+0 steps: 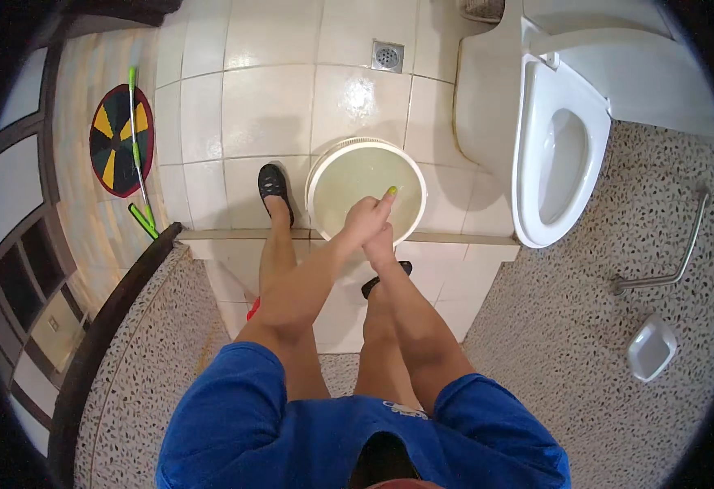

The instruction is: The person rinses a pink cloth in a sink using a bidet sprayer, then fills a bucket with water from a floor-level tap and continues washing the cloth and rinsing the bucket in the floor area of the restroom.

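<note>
My left hand [366,219] is closed above a round white plastic bucket [366,143]. A small yellow-green tip [392,191] pokes out past its fingers; the rest of that object is hidden, and I cannot tell what it is. My right hand [380,246] presses against the left one from below, near the bucket's front rim. Its fingers are mostly covered, so what it grips does not show. Pale, slightly cloudy water [344,174] is visible inside the bucket.
The bucket stands at a tiled step edge [241,234], between my feet in black shoes [273,186]. On the right are a white toilet [531,153], a metal grab bar [656,281] and a soap dish [652,349]. A green-handled squeegee [137,153] crosses a round mat [103,162]. A floor drain [387,56] lies ahead.
</note>
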Demonstrator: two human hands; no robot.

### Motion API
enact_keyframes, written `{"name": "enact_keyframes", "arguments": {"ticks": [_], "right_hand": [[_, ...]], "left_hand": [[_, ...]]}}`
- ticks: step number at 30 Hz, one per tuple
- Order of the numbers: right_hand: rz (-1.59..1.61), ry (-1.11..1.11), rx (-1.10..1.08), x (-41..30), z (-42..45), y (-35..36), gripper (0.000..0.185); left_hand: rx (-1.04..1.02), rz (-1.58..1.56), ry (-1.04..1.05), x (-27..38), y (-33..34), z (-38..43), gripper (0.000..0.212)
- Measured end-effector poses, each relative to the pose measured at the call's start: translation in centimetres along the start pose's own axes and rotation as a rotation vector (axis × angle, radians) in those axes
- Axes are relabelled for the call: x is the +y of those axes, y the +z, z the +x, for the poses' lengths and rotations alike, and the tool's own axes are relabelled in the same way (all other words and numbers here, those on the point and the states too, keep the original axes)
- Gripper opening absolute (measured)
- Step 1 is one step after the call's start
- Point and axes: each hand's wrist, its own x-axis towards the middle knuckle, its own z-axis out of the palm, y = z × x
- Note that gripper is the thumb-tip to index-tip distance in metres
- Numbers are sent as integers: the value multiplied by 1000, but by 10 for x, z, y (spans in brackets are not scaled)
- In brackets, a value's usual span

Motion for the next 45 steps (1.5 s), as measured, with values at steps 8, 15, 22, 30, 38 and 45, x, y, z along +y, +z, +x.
{"name": "enact_keyframes", "arguments": {"ticks": [8,15,22,30,38,45], "right_hand": [[-174,15,17,0,8,17,37],[-44,489,-117,-11,8,40,18],[629,550,-132,-210,-103,43,25],[127,-157,422,-271,-130,12,10],[-36,-599,563,-411,-138,77,10],[-514,-1164,218,-489,-83,132,6]], "left_hand": [[133,551,224,-2,7,4,55],[-23,181,45,-9,-47,17,44],[-130,-152,616,3,-158,-112,14],[482,-441,416,48,-256,-193,12],[741,-606,444,110,-349,-185,20],[679,-606,217,155,-442,-153,33]]}}
